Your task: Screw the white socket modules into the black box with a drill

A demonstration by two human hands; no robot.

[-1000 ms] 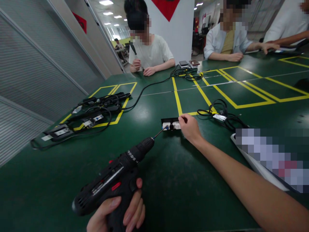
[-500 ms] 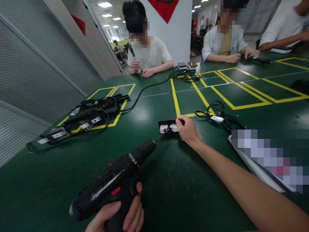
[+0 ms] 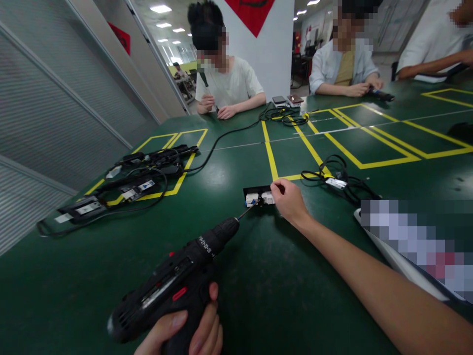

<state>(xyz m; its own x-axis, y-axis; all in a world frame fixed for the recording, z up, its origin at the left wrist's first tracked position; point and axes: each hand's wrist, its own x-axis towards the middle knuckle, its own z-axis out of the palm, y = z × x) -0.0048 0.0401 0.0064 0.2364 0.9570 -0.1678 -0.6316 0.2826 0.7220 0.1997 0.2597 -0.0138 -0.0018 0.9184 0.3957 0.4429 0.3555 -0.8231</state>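
A black cordless drill is gripped in my left hand, fingers wrapped around its handle and the index finger by the trigger. Its long thin bit reaches up and right to the middle of a small black strip-shaped part with white blocks on it. My right hand is closed in a pinch at the right end of that part, covering this end. The part lies on the green table. Whether the bit tip touches a screw is too small to tell.
Black cabled devices lie at the left. A coiled black cable is right of my hand, near a tilted blurred-out screen. Yellow tape marks the table. Several people sit across, one holding a tool.
My hands, the drill and the part keep nearly the same places, with a slight shift of the view. Across the table, a person's hands have drawn together on a dark object.
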